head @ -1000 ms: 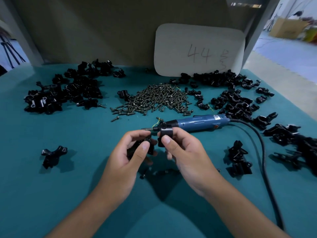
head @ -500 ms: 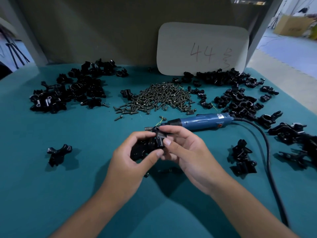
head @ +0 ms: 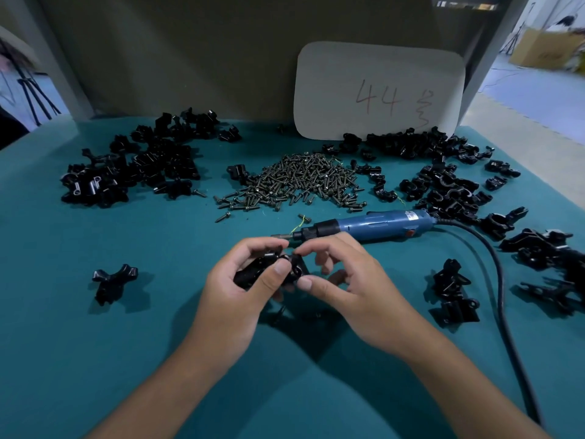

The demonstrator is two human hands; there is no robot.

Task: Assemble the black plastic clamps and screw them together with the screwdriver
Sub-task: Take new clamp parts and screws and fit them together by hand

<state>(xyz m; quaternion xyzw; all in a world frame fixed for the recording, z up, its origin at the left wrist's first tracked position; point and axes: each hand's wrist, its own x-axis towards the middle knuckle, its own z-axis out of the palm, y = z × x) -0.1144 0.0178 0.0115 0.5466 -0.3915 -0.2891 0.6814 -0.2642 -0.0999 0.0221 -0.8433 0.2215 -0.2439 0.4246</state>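
Teal tabletop (head: 95, 359). White card (head: 380, 93) at back edge, handwritten "44". Screw pile (head: 297, 185) centre-back. Blue screwdriver (head: 373, 224) lying behind hands. Left hand (head: 234, 296) grips black clamp (head: 269, 269) above tabletop centre; right hand (head: 348, 286) pinches same clamp's right end.

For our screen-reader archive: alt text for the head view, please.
Both hands, left hand and right hand, hold black clamp pieces together above a teal table; a blue screwdriver and a screw pile lie behind.
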